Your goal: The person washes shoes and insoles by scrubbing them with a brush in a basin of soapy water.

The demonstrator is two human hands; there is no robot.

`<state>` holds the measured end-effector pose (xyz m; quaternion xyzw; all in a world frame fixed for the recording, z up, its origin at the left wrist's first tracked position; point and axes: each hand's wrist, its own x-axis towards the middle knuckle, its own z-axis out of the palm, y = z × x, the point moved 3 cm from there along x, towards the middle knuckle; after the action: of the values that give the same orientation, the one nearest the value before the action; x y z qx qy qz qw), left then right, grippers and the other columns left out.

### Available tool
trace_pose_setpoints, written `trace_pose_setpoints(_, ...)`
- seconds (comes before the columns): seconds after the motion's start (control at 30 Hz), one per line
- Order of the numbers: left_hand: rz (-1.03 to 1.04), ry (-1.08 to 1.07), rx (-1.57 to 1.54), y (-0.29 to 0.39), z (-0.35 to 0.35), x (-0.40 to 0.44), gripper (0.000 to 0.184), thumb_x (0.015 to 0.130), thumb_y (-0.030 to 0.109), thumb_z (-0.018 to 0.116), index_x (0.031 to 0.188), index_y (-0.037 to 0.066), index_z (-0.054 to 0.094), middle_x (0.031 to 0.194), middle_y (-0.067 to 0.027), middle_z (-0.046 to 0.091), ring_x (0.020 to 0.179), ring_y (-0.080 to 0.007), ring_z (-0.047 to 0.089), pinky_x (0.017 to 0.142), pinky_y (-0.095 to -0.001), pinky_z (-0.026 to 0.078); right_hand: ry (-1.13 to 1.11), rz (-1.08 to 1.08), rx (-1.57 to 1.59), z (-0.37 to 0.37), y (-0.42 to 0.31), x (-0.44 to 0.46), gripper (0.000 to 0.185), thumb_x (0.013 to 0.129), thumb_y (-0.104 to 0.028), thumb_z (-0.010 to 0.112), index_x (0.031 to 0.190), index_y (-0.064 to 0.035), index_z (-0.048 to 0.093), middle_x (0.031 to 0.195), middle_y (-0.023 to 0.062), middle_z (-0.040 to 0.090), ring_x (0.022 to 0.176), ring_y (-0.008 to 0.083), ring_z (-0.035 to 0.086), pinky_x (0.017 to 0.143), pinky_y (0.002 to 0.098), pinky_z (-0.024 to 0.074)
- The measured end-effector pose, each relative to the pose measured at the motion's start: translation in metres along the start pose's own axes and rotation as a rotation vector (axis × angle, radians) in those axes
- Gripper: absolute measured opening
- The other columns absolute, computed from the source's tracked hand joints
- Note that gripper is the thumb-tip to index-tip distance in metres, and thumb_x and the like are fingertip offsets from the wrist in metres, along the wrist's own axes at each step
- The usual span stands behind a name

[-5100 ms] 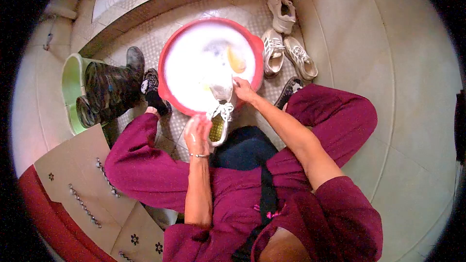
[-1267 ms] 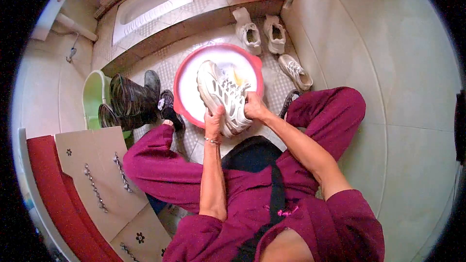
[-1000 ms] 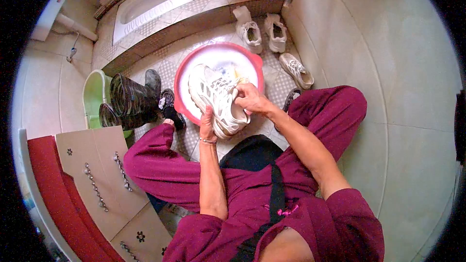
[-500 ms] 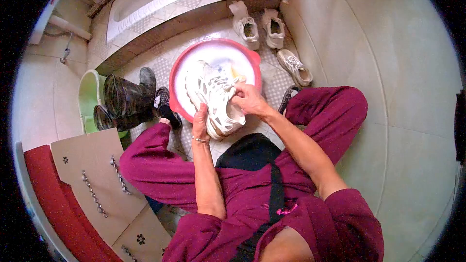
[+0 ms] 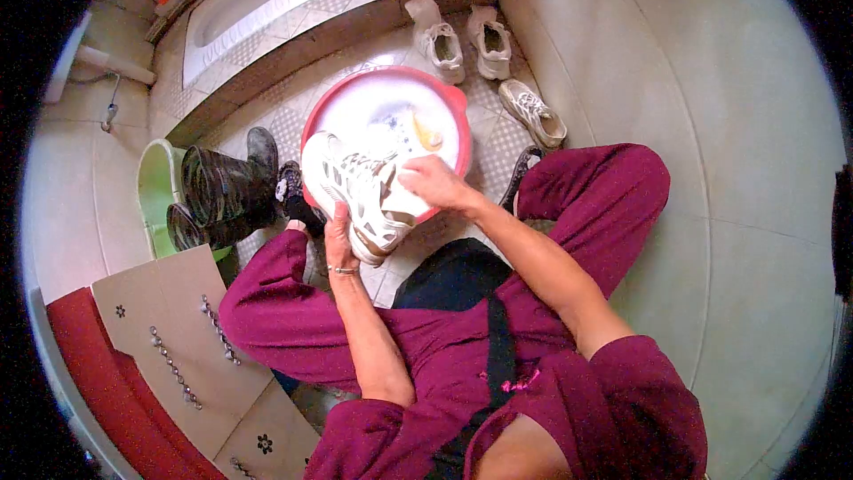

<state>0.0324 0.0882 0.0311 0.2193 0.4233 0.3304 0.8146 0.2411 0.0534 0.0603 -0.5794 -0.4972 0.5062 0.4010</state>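
White lace-up sneaker (image 5: 345, 185) is held over the red basin (image 5: 460, 100) of suds (image 5: 362, 105), heel projecting past the near rim. Its side is grasped in the left hand (image 5: 339, 236); right hand (image 5: 431, 185) is curled beside the shoe opening, whether anything is pinched cannot be told.

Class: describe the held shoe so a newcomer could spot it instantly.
Find the red basin of white suds. Over its near left side is a white lace-up sneaker, gripped by the left hand. Unlike the three pale shoes standing on the floor, it is held.
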Motion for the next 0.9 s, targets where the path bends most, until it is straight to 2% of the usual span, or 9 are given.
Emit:
trace_pose_setpoints(0.07, 0.05, -0.006, 0.019, 0.001, -0.01, 0.0, 0.06, 0.085, 0.036, 0.052, 0.129, 0.001, 0.032, 0.124, -0.0113, 0.046, 0.111, -0.0268, 0.047, 0.096, -0.041, 0.036, 0.114, -0.081, 0.036, -0.019, 0.004, -0.001, 0.024, 0.074, -0.021, 0.052, 0.077, 0.0022, 0.06, 0.061, 0.0081, 0.057, 0.056, 0.0161, 0.051, 0.054, 0.0319, 0.0422)
trace_pose_setpoints(0.2, 0.06, -0.053, -0.251, 0.011, -0.003, -0.003, 0.057, 0.086, 0.033, 0.05, 0.13, 0.001, 0.031, 0.127, -0.0112, 0.044, 0.113, -0.026, 0.045, 0.096, -0.0401, 0.036, -0.194, 0.131, 0.094, -0.043, 0.003, -0.007, 0.027, 0.074, -0.023, 0.054, 0.077, 0.0032, 0.061, 0.061, 0.0039, 0.057, 0.057, 0.012, 0.051, 0.053, 0.0281, 0.0414)
trace_pose_setpoints(0.3, 0.171, 0.024, -0.101, 0.022, 0.0, -0.008, 0.057, 0.086, 0.037, 0.049, 0.129, 0.004, 0.033, 0.127, -0.0105, 0.043, 0.114, -0.0269, 0.044, 0.097, -0.0425, 0.034, -0.147, 0.151, 0.123, -0.053, 0.051, -0.008, 0.025, 0.073, -0.021, 0.057, 0.08, 0.0031, 0.062, 0.063, 0.0029, 0.057, 0.057, 0.0098, 0.049, 0.052, 0.0256, 0.0406)
trace_pose_setpoints(0.4, 0.139, 0.045, -0.311, 0.026, -0.013, -0.004, 0.056, 0.086, 0.037, 0.049, 0.129, 0.005, 0.033, 0.128, -0.0095, 0.043, 0.115, -0.0265, 0.044, 0.097, -0.0426, 0.034, -0.105, 0.263, 0.183, -0.063, 0.074, -0.014, 0.025, 0.073, -0.02, 0.058, 0.081, 0.0024, 0.063, 0.065, 0.0035, 0.058, 0.059, 0.0098, 0.051, 0.054, 0.0261, 0.0424)
trace_pose_setpoints(0.47, 0.169, 0.073, -0.285, 0.03, -0.012, -0.006, 0.056, 0.086, 0.038, 0.048, 0.129, 0.005, 0.033, 0.128, -0.0098, 0.043, 0.115, -0.0265, 0.044, 0.097, -0.0424, 0.034, -0.057, 0.164, 0.108, -0.07, 0.094, -0.013, 0.025, 0.073, -0.019, 0.058, 0.084, 0.0021, 0.064, 0.068, 0.0046, 0.06, 0.062, 0.0109, 0.053, 0.057, 0.0269, 0.0443)
trace_pose_setpoints(0.53, 0.211, 0.137, -0.223, 0.033, -0.012, -0.006, 0.056, 0.086, 0.038, 0.048, 0.129, 0.005, 0.033, 0.128, -0.0102, 0.043, 0.115, -0.0266, 0.044, 0.097, -0.0429, 0.034, -0.05, 0.322, 0.057, -0.075, 0.105, -0.011, 0.025, 0.077, -0.015, 0.06, 0.095, 0.0027, 0.062, 0.079, 0.0032, 0.06, 0.072, 0.0101, 0.054, 0.063, 0.0249, 0.0441)
trace_pose_setpoints(0.67, 0.221, 0.111, -0.302, 0.037, -0.011, -0.004, 0.056, 0.086, 0.037, 0.048, 0.129, 0.005, 0.033, 0.128, -0.0104, 0.042, 0.115, -0.0267, 0.043, 0.098, -0.0437, 0.033, 0.029, 0.347, 0.086, -0.058, 0.119, 0.0, 0.024, 0.077, -0.013, 0.059, 0.095, 0.0027, 0.062, 0.078, 0.0039, 0.061, 0.071, 0.0113, 0.054, 0.064, 0.0252, 0.0445)
trace_pose_setpoints(0.77, 0.21, 0.124, -0.309, 0.038, -0.011, -0.003, 0.056, 0.086, 0.037, 0.048, 0.13, 0.005, 0.033, 0.129, -0.0105, 0.042, 0.115, -0.0266, 0.043, 0.098, -0.0445, 0.033, 0.115, 0.234, -0.183, -0.038, 0.14, 0.016, 0.025, 0.076, -0.019, 0.057, 0.092, -0.0001, 0.063, 0.077, 0.0105, 0.063, 0.07, 0.0169, 0.058, 0.064, 0.0299, 0.0456)
trace_pose_setpoints(0.9, 0.209, 0.159, -0.288, 0.034, -0.012, 0.003, 0.054, 0.087, 0.036, 0.047, 0.13, 0.005, 0.032, 0.129, -0.0105, 0.041, 0.116, -0.0269, 0.042, 0.099, -0.0432, 0.032, -0.034, 0.363, -0.302, -0.011, 0.136, 0.033, 0.026, 0.076, -0.026, 0.052, 0.088, -0.0065, 0.064, 0.079, 0.0146, 0.062, 0.074, 0.0259, 0.06, 0.067, 0.0348, 0.0459)
